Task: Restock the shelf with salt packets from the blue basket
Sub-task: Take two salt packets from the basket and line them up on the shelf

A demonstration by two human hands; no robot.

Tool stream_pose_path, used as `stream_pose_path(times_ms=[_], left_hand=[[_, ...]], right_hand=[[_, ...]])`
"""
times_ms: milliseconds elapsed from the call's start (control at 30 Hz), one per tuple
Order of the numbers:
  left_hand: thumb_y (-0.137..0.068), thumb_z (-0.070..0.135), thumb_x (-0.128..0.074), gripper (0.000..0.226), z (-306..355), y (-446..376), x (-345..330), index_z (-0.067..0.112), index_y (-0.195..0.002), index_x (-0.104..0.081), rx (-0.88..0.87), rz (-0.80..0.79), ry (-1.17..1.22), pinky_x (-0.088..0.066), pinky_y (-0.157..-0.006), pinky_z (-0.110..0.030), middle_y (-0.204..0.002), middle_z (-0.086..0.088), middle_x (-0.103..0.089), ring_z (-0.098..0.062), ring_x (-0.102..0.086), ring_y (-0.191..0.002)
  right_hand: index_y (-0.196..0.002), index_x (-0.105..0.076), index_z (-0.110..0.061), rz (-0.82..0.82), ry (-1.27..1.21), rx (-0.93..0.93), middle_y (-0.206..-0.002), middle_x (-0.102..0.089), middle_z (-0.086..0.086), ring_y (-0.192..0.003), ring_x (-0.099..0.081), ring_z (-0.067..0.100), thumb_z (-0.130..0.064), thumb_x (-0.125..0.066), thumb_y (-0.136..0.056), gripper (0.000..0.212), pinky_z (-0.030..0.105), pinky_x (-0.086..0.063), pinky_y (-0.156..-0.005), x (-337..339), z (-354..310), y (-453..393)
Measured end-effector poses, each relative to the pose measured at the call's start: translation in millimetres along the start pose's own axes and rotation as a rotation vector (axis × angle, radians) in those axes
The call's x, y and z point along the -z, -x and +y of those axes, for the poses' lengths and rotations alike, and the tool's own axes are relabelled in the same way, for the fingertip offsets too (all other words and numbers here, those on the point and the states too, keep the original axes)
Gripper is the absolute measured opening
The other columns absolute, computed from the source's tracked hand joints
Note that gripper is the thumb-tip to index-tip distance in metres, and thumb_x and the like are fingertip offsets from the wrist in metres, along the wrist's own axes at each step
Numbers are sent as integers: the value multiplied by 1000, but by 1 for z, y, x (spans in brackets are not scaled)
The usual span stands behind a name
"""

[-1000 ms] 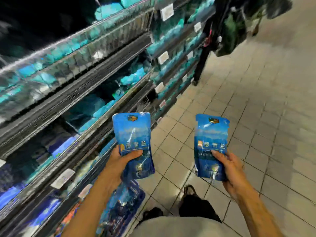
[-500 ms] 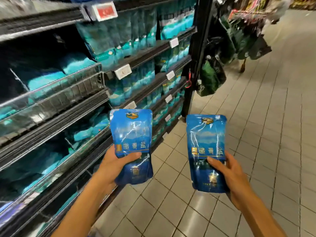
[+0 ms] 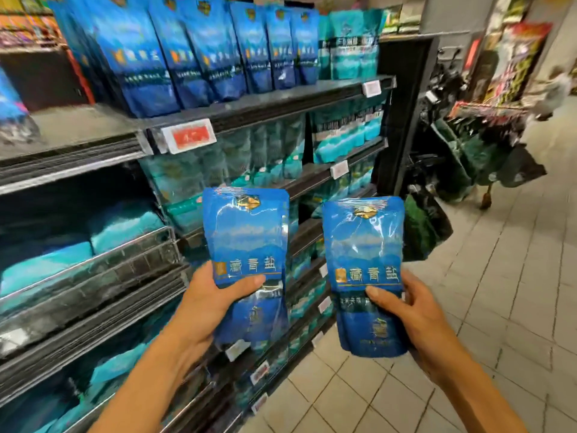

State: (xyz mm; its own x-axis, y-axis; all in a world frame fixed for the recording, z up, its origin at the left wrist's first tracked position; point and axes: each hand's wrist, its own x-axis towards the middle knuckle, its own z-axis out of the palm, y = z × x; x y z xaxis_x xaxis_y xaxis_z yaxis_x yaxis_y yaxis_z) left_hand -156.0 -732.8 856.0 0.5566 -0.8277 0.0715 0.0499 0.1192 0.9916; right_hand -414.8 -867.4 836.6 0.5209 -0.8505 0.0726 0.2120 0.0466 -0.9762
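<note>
Each hand grips an upright salt packet — your left hand (image 3: pixel 199 303) with its packet (image 3: pixel 246 260) nearer the top shelf (image 3: pixel 265 112) than the right hand (image 3: pixel 415 310) with its packet (image 3: pixel 365 270) — matching blue row above-left.

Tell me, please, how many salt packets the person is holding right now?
2: one salt packet upright in the left hand, the other packet upright in the right hand. More could hide behind them.

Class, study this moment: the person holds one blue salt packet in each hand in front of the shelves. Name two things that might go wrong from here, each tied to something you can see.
1. Both hands are full: the left hand and right hand each grip a packet, so neither can steady the standing blue packets on the top shelf, which might topple.
2. Teal packets fill neighbouring shelves, so a blue packet could land in the wrong row.
</note>
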Motion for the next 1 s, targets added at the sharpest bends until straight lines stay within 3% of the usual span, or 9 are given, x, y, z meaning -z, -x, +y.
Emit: stream_pose_path(times_ms=[133,233,367,533,633,767,867,1000], left_hand=[[-61,15,-82,34,24,-67,-12,20,-94,-81,-86,-8,24,-58,-67,-19,-102,-3,-80,-13,-77,-87],[-63,15,-84,41,50,-116,-22,14,-104,-79,-150,-20,55,-59,-71,-24,-109,-9,-78,-18,-77,-91],[-69,7,-77,42,89,-170,-42,10,-111,-74,-224,14,67,-60,-71,-27,-107,-7,-79,-17,-77,-89],[-75,3,-76,40,138,-242,-71,6,-115,-71,-344,205,34,-60,-79,-31,-106,-4,-79,-14,-75,-87],[-84,-4,-71,24,164,-286,-83,10,-104,-70,-412,305,55,-59,-75,-22,-88,5,-79,-6,-74,-78],[-84,-5,-73,24,197,-344,-91,14,-97,-67,-475,450,27,-59,-72,-22,-81,6,-76,-5,-73,-70],[-83,-5,-73,32,214,-378,-94,5,-113,-67,-490,540,-31,-57,-70,-20,-94,-1,-76,-7,-72,-74],[-84,-8,-72,28,215,-414,-92,15,-101,-68,-510,635,-148,-60,-72,-24,-86,7,-78,-6,-73,-78]], right_hand=[[-118,-69,-27,-57,15,93,-118,-75,7,-101,-74,29,-25,-85,-75,46,37,-62,-74,-6,-23,-75],[-117,-69,-28,-105,13,172,-120,-74,5,-104,-73,24,-22,-76,-80,38,32,-60,-77,-11,-43,-135],[-118,-69,-25,-182,-18,240,-120,-74,6,-105,-73,23,-21,-78,-79,41,28,-59,-77,-16,-68,-205],[-118,-68,-14,-266,-45,332,-118,-75,6,-104,-72,22,-23,-78,-75,45,33,-59,-85,-24,-107,-304],[-115,-67,-9,-338,-86,374,-110,-78,3,-97,-73,18,-17,-76,-71,45,31,-59,-84,-33,-135,-369],[-115,-67,-3,-481,-127,369,-108,-77,8,-98,-72,24,-9,-75,-72,44,42,-58,-94,-54,-175,-457],[-106,-70,-5,-584,-156,338,-97,-79,5,-90,-72,21,3,-70,-80,27,38,-59,-89,-78,-197,-513],[-96,-69,-12,-689,-125,303,-101,-75,8,-91,-72,21,7,-71,-82,24,33,-59,-84,-115,-206,-569]])
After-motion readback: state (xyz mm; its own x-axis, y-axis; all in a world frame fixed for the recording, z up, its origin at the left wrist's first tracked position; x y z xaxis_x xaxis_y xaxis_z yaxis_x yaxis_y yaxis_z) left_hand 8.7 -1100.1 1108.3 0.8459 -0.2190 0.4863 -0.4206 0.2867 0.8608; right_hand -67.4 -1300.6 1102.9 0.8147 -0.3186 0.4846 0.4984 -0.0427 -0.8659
